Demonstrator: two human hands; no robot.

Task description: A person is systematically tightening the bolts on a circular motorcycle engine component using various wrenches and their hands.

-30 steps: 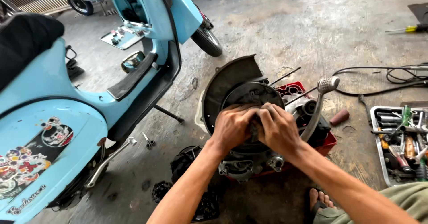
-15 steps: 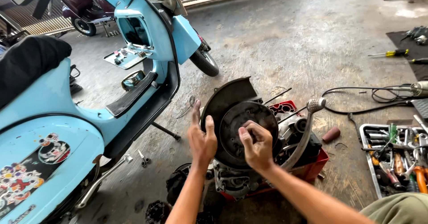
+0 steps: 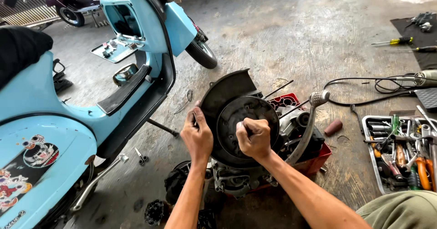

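Down on the concrete floor (image 3: 282,38), a scooter engine (image 3: 255,138) sits propped on a red crate (image 3: 314,163) beside the light blue scooter (image 3: 59,119). The left hand (image 3: 196,135) grips the edge of the dark fan cover (image 3: 223,94), fingers curled round it. The right hand (image 3: 254,137) is a closed fist against the round flywheel (image 3: 230,133); what it holds I cannot tell. A tool tray (image 3: 400,154) lies to the right.

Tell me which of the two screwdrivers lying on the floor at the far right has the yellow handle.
The upper one, the yellow-handled screwdriver, lies on bare concrete beside the black mat. The other screwdriver, just below it, has a dark handle with red.
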